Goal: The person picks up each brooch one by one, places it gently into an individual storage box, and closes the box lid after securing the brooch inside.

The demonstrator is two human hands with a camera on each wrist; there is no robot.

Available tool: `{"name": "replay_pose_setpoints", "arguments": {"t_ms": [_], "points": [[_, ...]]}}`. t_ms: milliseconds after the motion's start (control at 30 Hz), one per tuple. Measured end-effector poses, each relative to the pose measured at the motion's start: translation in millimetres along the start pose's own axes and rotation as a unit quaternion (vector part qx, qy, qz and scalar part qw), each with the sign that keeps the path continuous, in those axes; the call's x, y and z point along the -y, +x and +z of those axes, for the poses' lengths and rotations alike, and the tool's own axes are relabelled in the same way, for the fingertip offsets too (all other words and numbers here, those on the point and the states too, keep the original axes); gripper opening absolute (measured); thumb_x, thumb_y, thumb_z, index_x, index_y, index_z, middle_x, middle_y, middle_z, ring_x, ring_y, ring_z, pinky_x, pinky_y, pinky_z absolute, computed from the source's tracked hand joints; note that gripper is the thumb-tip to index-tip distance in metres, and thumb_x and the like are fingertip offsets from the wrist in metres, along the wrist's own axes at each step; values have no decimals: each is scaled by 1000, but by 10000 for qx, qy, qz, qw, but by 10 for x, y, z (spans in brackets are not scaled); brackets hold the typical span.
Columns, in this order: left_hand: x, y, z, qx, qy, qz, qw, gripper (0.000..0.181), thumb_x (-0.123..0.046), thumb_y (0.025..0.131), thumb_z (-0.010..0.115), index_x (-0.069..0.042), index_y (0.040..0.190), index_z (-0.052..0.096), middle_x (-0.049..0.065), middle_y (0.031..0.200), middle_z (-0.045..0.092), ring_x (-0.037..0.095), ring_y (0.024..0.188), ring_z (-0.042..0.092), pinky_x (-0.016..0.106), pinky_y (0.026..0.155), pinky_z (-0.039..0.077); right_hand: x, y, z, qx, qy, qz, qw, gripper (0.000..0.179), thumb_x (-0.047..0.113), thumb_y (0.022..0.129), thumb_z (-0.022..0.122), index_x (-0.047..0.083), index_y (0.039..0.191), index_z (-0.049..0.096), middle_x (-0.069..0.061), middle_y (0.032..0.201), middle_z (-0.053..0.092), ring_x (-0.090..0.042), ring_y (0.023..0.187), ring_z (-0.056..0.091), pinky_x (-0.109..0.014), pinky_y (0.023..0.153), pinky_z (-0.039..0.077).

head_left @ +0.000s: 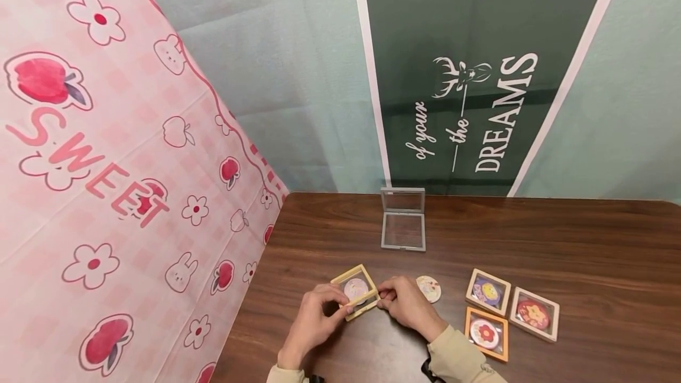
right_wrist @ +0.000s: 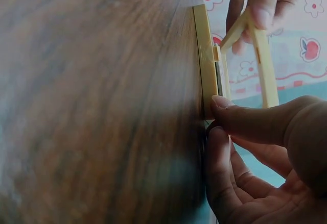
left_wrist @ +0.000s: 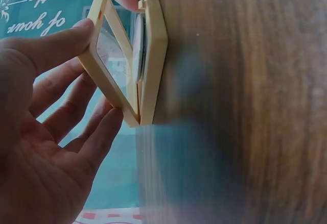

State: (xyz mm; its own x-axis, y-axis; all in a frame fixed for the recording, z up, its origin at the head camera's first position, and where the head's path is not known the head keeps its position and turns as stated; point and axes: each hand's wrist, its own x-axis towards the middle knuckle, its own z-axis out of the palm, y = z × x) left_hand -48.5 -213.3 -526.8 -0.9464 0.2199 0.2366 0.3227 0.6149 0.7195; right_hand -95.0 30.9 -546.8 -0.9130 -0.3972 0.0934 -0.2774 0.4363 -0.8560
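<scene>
A yellow hinged display frame (head_left: 347,273) with clear film stands partly open on the table, a round pale badge (head_left: 356,288) inside. My left hand (head_left: 314,319) pinches the raised lid (left_wrist: 107,88) by its edge between thumb and fingers. At the opposite side, my right hand (head_left: 411,305) pinches a corner of the base (right_wrist: 206,55) with thumb and forefinger. The base lies flat on the wood, and the lid tilts up from it in both wrist views. Just beyond the right hand lies another round badge (head_left: 428,289), bare on the table.
Farther back, an open grey display frame (head_left: 404,248) has its lid standing up. To the right lie three closed frames with badges: one beige (head_left: 488,292), one pale wood-coloured (head_left: 534,314), one orange (head_left: 486,334). Printed cloths hang behind and left of the brown table (head_left: 601,253).
</scene>
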Motion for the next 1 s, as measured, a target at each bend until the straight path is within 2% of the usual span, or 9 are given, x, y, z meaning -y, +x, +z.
{"name": "replay_pose_setpoints", "arguments": {"t_ms": [133, 400, 533, 700, 833, 1000], "points": [[-4, -12, 23, -55, 126, 199, 9997, 17, -5, 80, 93, -15, 85, 79, -7, 95, 77, 16, 105, 72, 41, 107, 54, 0, 7, 3, 15, 36, -12, 10000, 19, -8, 79, 86, -1, 96, 81, 1, 78, 69, 3, 67, 60, -19, 61, 53], [-2, -1, 99, -200, 595, 654, 9959, 18, -3, 76, 95, -11, 82, 79, -4, 89, 77, 24, 106, 73, 40, 102, 55, -12, 28, -17, -30, 1, -54, 10000, 21, -7, 79, 87, -2, 98, 80, 2, 76, 70, 2, 66, 60, -20, 61, 54], [-14, 9, 119, -134, 639, 558, 9963, 18, -3, 77, 94, -11, 82, 79, -5, 91, 77, 24, 107, 72, 41, 103, 55, -16, 29, -33, 18, 27, -21, 10000, 21, -7, 78, 87, 1, 97, 79, 4, 73, 67, 2, 65, 59, -20, 60, 52], [-40, -21, 124, 68, 700, 146, 9974, 17, -5, 79, 93, -13, 82, 78, -7, 92, 75, 22, 111, 70, 41, 104, 55, 7, 23, -43, 337, 154, 58, 9993, 26, -2, 77, 90, 1, 98, 76, 2, 76, 64, 2, 65, 56, -20, 61, 50], [-45, -43, 129, 101, 768, 128, 9969, 18, -4, 79, 94, -13, 80, 77, -6, 91, 74, 21, 111, 70, 40, 103, 55, 36, 17, -43, 471, 113, 99, 9988, 29, 8, 80, 93, 0, 101, 75, 1, 79, 62, 1, 65, 56, -20, 61, 49], [-45, -52, 130, 80, 863, 190, 9961, 18, -5, 79, 94, -12, 80, 78, -7, 91, 74, 20, 110, 70, 39, 102, 56, 53, 5, -27, 357, 49, 122, 9993, 23, 12, 86, 89, 0, 100, 75, 4, 78, 62, 1, 66, 56, -21, 61, 49]]}}
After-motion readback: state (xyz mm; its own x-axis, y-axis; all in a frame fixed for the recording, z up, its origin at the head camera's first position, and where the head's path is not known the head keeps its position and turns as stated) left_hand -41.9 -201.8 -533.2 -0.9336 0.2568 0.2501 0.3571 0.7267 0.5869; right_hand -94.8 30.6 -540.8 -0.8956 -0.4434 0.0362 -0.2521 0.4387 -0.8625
